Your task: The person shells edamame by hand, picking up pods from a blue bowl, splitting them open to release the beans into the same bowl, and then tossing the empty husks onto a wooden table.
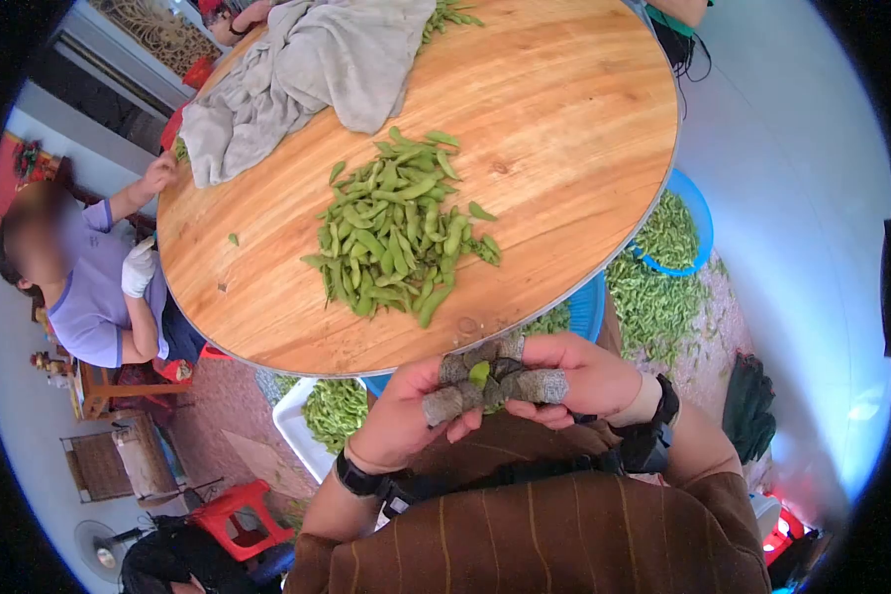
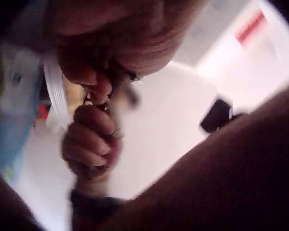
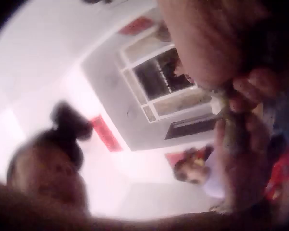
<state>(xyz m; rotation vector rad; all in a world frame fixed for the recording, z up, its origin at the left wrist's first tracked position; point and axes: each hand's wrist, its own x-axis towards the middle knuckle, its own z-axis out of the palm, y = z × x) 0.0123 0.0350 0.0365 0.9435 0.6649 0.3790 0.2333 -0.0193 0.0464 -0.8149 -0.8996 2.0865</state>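
In the head view, my left hand (image 1: 398,414) and right hand (image 1: 592,382) meet just off the near edge of the round wooden table (image 1: 564,188). Grey tape wraps the thumbs and forefingers of both. Between the fingertips they pinch a green soybean pod (image 1: 479,373), mostly hidden by the taped fingers. Beyond them on the table lies a loose heap of green soybean pods (image 1: 391,233). The left wrist view shows the curled fingers of my right hand (image 2: 90,142) against those of the left. Both wrist views are dim and blurred.
A grey cloth (image 1: 307,74) covers the table's far left. Below its edge stand a white tray (image 1: 292,421) of pods and a blue basin (image 1: 589,307). A blue basket (image 1: 701,223) sits among pods on the floor at right. A person (image 1: 99,277) wearing a white glove sits at left.
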